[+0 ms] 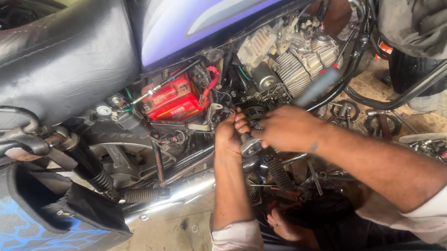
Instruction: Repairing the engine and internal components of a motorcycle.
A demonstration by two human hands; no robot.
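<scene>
Below the purple fuel tank [187,20], at the open side of the motorcycle engine [291,61], my left hand [229,135] has its fingers curled shut around a round metal part [251,145] beside the clutch assembly [256,111]. My right hand [285,129] covers that part from the right, fingers closed over it. A red battery [174,100] sits just left, above the chrome exhaust pipe [191,186].

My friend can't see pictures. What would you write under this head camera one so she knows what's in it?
Two bare hands, left hand and right hand, grip a round metal part at the open side of a purple motorcycle's engine. A red battery sits behind it, under the black seat.
</scene>
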